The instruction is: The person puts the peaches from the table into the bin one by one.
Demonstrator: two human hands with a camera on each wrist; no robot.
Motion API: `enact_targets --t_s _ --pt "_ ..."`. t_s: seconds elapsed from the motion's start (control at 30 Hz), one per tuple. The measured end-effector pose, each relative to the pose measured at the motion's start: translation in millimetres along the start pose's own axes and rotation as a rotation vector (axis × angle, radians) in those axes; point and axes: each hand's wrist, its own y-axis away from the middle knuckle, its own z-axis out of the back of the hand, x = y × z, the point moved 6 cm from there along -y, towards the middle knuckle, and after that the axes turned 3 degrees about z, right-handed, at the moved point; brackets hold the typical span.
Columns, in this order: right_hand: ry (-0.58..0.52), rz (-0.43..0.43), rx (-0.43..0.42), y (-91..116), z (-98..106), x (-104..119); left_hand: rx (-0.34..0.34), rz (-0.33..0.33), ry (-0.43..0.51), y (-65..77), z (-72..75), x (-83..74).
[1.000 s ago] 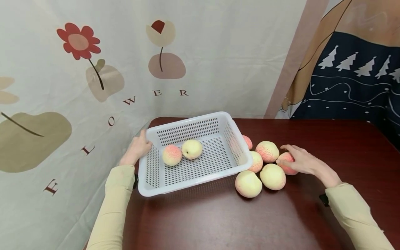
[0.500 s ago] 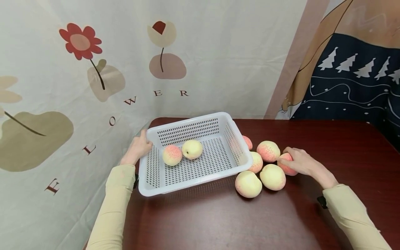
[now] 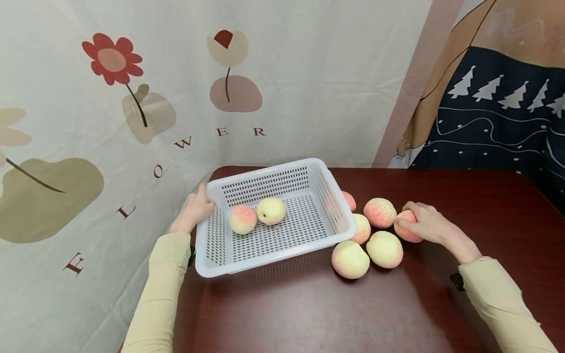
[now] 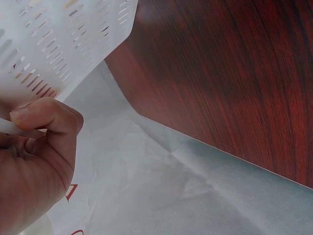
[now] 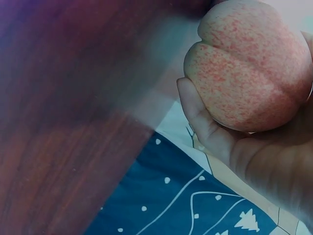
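My left hand (image 3: 194,211) grips the left rim of a white perforated plastic basket (image 3: 273,260); in the left wrist view the thumb (image 4: 44,113) curls over that rim. Two peaches lie inside the basket, a pink-topped peach (image 3: 243,219) and a pale yellow peach (image 3: 271,211). On the right, my right hand (image 3: 430,225) holds a pink peach (image 3: 407,228) between thumb and fingers. The right wrist view shows this peach (image 5: 249,68) close up, its crease visible and the thumb along its side.
Several more peaches sit on the dark red table (image 3: 282,314) right of the basket, among them a pale peach (image 3: 350,260), another pale one (image 3: 385,249) and a pink-speckled peach (image 3: 379,213). One pink peach (image 3: 349,201) is partly hidden behind the basket. A printed curtain (image 3: 309,88) hangs behind.
The right hand has closed its fingers around the pink peach, which has shifted slightly right and up, away from its neighbours. The left hand and basket have stayed in place.
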Motion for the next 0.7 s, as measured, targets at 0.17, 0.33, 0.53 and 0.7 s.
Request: enact_targets --t_s 0.17,0.33,0.53,0.7 --pt "-0.008 -0.003 -0.008 -1.2 8.2 2.7 -0.002 -0.001 0.008 0.0 -0.2 0.7" --pt "0.003 0.015 -0.033 -2.8 17.7 9.2 0.001 0.005 0.018 -0.2 -1.8 1.5" --pt "0.011 0.029 -0.052 -8.1 33.0 23.5 0.0 0.014 0.01 -0.5 -1.9 2.0" --pt "0.016 0.055 -0.079 -17.5 48.7 44.5 -0.007 0.01 0.01 -0.5 -1.2 1.7"
